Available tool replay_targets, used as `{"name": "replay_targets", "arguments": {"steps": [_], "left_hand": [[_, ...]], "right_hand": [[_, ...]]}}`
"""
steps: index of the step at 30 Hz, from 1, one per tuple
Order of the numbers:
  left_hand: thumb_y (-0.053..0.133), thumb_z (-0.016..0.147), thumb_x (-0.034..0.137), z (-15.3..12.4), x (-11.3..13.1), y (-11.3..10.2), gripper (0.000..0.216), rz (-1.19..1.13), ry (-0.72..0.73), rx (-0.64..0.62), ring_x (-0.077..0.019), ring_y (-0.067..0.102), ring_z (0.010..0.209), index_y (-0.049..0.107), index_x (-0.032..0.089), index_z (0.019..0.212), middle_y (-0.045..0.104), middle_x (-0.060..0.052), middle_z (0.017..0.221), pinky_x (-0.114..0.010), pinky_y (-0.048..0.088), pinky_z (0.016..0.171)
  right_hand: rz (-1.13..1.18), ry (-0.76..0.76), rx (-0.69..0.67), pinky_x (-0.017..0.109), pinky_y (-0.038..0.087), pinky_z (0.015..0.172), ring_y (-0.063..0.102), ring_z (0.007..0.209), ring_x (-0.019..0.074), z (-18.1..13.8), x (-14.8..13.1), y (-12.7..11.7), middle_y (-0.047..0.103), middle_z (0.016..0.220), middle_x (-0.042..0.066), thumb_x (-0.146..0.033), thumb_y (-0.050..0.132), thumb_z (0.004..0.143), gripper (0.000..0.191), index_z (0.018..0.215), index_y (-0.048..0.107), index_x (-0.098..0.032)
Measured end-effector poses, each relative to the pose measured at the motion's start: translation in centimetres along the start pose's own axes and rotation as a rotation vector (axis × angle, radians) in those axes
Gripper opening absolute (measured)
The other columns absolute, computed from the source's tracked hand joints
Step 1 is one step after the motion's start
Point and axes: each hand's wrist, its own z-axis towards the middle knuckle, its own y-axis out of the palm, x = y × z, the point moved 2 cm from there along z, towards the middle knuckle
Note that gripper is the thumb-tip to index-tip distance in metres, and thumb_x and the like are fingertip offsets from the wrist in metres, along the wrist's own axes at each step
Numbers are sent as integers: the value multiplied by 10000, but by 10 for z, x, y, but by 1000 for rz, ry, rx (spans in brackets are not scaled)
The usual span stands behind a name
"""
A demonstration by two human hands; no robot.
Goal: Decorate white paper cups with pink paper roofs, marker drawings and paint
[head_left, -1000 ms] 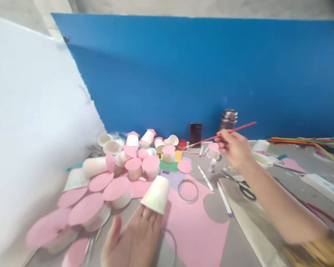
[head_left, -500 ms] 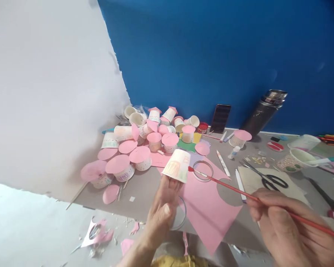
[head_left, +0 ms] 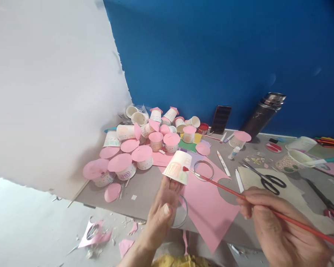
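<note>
My left hand (head_left: 161, 213) has its fingers pushed up inside an upturned white paper cup (head_left: 178, 167) and holds it above the grey table (head_left: 144, 187). My right hand (head_left: 278, 228) pinches a long red paintbrush (head_left: 239, 193). The brush's red-loaded tip touches the cup's side. A pink paper sheet (head_left: 208, 207) with a round hole cut in it lies under both hands.
Several cups with pink paper lids (head_left: 144, 148) crowd the back left. Scissors (head_left: 264, 178), pens (head_left: 223, 163), a metal ring (head_left: 203, 170), a small red paint pot (head_left: 202, 128), a phone (head_left: 220, 119) and a dark flask (head_left: 263, 113) lie to the right. A blue board (head_left: 225, 55) backs the table.
My right hand came back from the red paint pot toward me, and the brush tip reached the cup. The view dropped lower and closer over the table.
</note>
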Motion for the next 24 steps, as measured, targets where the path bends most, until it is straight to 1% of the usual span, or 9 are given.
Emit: {"name": "replay_targets", "arguments": {"steps": [3, 5, 7, 9, 11, 13, 14, 19, 24], "left_hand": [[668, 915, 591, 1, 2, 1, 789, -64, 10, -4, -379, 150, 1629, 462, 253, 1598, 371, -114, 1707, -533, 81, 1332], [654, 914, 588, 2, 3, 3, 773, -119, -15, 2, -379, 188, 1621, 486, 241, 1584, 420, -125, 1679, -535, 113, 1328], [640, 913, 592, 3, 5, 5, 776, -172, -47, 12, -381, 208, 1615, 492, 222, 1579, 454, -139, 1654, -545, 146, 1321], [636, 910, 592, 3, 6, 6, 784, -220, -72, 18, -384, 226, 1610, 494, 204, 1576, 476, -153, 1635, -554, 166, 1315], [640, 907, 588, 2, 7, 7, 793, -253, -93, 27, -384, 247, 1603, 491, 186, 1575, 488, -166, 1623, -556, 172, 1312], [645, 904, 588, 1, 8, 7, 808, -279, -105, 40, -380, 257, 1600, 481, 175, 1579, 492, -172, 1618, -552, 166, 1315], [645, 902, 592, 1, 8, 8, 818, -295, -112, 46, -376, 253, 1601, 472, 171, 1583, 490, -173, 1619, -548, 157, 1318], [613, 911, 617, 3, 11, 10, 872, -408, -185, 88, -356, 216, 1617, 399, 148, 1615, 460, -179, 1640, -526, 87, 1334], [497, 966, 632, 2, 8, 5, 864, -517, -217, 100, -337, 225, 1618, 335, 106, 1633, 436, -203, 1652, -517, 70, 1337]], "right_hand": [[-6, 59, 31, 288, 594, 570, 680, 715, 187, -3, -5, 2, 716, 803, 53, -238, 651, 988, 115, 978, 765, -218], [-14, 127, 96, 288, 588, 566, 679, 754, 198, -6, -10, 4, 708, 820, 56, -250, 660, 985, 104, 958, 756, -222], [-29, 160, 137, 288, 583, 557, 676, 767, 203, -7, -13, 4, 707, 833, 60, -255, 664, 982, 102, 939, 751, -222], [-49, 146, 125, 288, 579, 546, 674, 755, 203, -7, -11, 2, 712, 831, 63, -257, 659, 983, 115, 928, 753, -219], [-55, 93, 74, 288, 583, 545, 673, 723, 195, -5, -7, 0, 723, 822, 61, -245, 659, 980, 115, 940, 763, -217], [-51, 43, 34, 289, 590, 553, 677, 707, 193, -5, -4, -3, 730, 811, 58, -234, 669, 971, 106, 951, 772, -215], [-50, 41, 40, 289, 593, 553, 682, 712, 196, -5, -3, -4, 729, 809, 58, -235, 674, 968, 103, 949, 773, -216], [-50, 199, 193, 292, 581, 537, 664, 711, 198, -11, -11, -5, 720, 858, 69, -298, 708, 961, 97, 926, 771, -233], [-42, 197, 184, 310, 587, 550, 667, 734, 214, -14, -18, -2, 722, 840, 65, -324, 738, 941, 96, 920, 783, -242]]}}
